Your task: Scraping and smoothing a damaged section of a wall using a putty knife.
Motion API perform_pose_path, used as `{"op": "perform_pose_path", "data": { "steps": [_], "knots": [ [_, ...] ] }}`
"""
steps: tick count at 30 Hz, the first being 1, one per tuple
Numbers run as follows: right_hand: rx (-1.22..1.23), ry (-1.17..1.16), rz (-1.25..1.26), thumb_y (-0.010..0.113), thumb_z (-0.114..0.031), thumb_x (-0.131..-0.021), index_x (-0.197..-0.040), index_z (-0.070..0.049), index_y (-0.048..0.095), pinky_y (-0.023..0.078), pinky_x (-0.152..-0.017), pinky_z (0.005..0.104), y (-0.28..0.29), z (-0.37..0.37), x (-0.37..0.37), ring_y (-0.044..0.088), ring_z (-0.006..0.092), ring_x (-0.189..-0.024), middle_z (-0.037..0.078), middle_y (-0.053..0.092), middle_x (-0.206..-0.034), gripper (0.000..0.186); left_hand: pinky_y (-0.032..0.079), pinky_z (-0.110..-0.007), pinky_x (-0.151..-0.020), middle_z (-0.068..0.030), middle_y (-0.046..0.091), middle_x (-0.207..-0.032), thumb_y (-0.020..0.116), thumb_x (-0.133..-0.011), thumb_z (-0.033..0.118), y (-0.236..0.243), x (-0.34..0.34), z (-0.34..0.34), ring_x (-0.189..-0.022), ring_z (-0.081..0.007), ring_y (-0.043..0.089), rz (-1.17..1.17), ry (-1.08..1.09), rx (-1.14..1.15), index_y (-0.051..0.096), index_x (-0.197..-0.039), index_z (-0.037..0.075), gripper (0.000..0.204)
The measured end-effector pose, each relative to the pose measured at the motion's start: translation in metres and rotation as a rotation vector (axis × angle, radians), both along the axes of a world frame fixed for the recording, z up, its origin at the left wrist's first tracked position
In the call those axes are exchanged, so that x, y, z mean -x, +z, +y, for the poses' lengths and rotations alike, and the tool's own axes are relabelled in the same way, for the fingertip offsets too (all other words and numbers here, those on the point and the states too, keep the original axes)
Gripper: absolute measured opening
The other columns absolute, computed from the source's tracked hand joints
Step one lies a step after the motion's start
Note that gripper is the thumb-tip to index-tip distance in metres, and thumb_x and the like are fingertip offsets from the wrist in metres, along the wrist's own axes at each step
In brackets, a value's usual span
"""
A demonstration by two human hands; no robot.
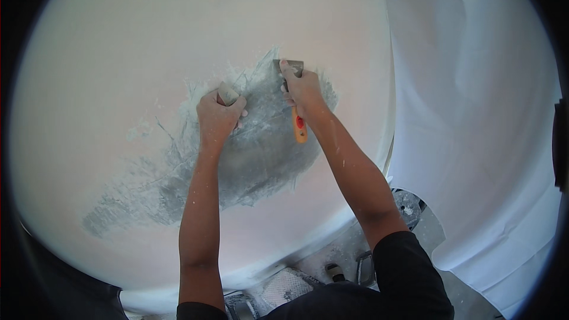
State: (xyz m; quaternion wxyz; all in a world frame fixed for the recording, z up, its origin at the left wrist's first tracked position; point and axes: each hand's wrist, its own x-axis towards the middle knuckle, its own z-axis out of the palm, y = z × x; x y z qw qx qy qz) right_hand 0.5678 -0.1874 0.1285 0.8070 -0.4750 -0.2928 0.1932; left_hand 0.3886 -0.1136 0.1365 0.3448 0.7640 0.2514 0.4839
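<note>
My right hand [305,90] is closed around a putty knife [300,127]. Its orange handle with a red spot hangs below the fist, and its metal blade lies at the upper edge of a grey filler patch [267,154], with my thumb on it. To the left, my left hand [218,117] grips a small flat grey piece [227,93], possibly a scraper blade; my fingers hide part of it. The patch is smeared across a large, pale, curved panel [195,29], darker in the middle and streaky toward the lower left.
White sheeting [474,106] hangs along the panel's right side. Below the panel's lower edge is a dusty floor with a tread-patterned step [288,287] and a round dusty object [408,206]. A dark thing stands at the far right rim.
</note>
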Motion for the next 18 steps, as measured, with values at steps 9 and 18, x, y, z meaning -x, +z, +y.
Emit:
{"op": "perform_pose_path", "data": {
  "steps": [9, 18],
  "knots": [
    [0.034, 0.003, -0.044, 0.071, -0.042, -0.094, -0.077, -0.007, 0.057, 0.03, -0.041, 0.0257, -0.001, -0.001, 0.002, 0.042, 0.0086, -0.045, 0.001, 0.051, -0.06, 0.041, 0.047, -0.027, -0.043, -0.0076, 0.069, -0.061, 0.07, -0.08, 0.011, 0.003, -0.002, -0.001, -0.044, -0.0117, 0.059, -0.004, 0.006, -0.055, 0.066, -0.076, -0.003, 0.016],
    [-0.026, -0.051, -0.01, 0.069, -0.041, -0.095, -0.077, -0.007, 0.056, 0.03, -0.041, 0.0263, 0.005, 0.006, 0.002, 0.042, 0.0096, -0.045, 0.001, 0.051, -0.061, 0.042, 0.046, -0.027, -0.042, -0.0076, 0.068, -0.061, 0.07, -0.08, 0.01, 0.002, -0.002, -0.003, -0.045, -0.0116, 0.059, 0.001, -0.011, -0.045, 0.066, -0.076, -0.003, 0.014]
  ]
}}
